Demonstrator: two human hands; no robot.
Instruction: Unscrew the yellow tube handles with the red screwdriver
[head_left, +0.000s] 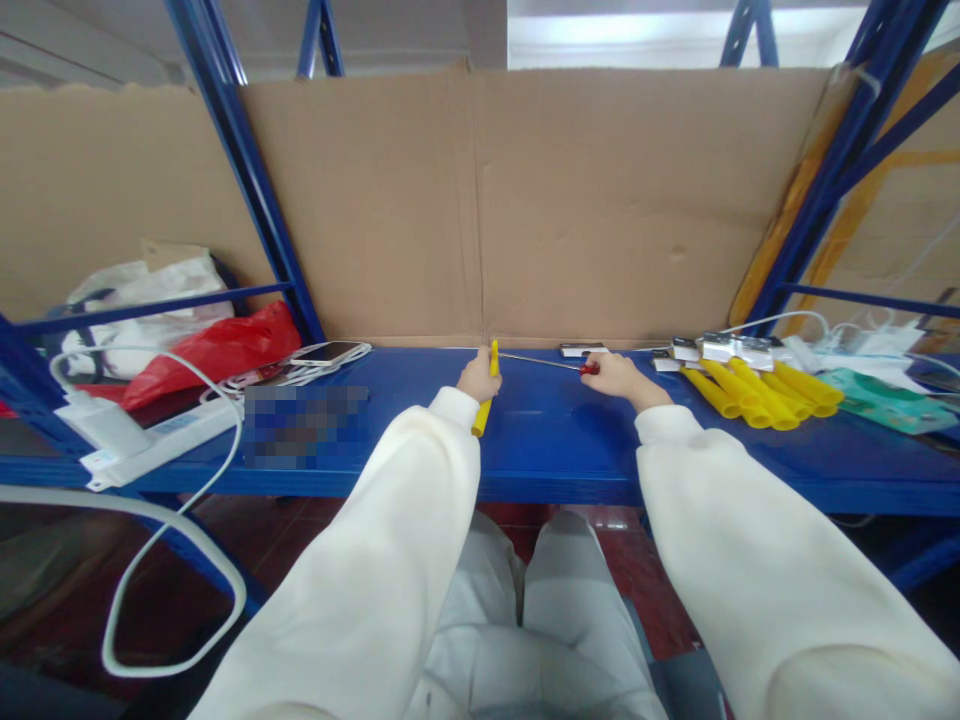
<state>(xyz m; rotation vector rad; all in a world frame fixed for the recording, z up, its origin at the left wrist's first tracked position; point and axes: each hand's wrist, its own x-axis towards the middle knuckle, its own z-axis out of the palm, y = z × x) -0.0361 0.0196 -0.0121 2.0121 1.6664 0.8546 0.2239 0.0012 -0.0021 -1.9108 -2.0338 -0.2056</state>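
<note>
Two grips at mid-frame, fingers curled: the left hand (475, 377) on a near-vertical yellow handle (482, 416), the right hand (619, 378) on a red-handled screwdriver (589, 369), whose near-level shaft (540, 360) points left toward that handle's upper end.

On my feed I see both arms (382, 540) reaching forward in white sleeves (757, 550), slanting inward. I hold the left hand (474, 379) closed in a grip; the right hand (619, 380) is curled tight too, level with it and apart. Two thighs (571, 575) in pale trousers (480, 590) show between the arms.
</note>
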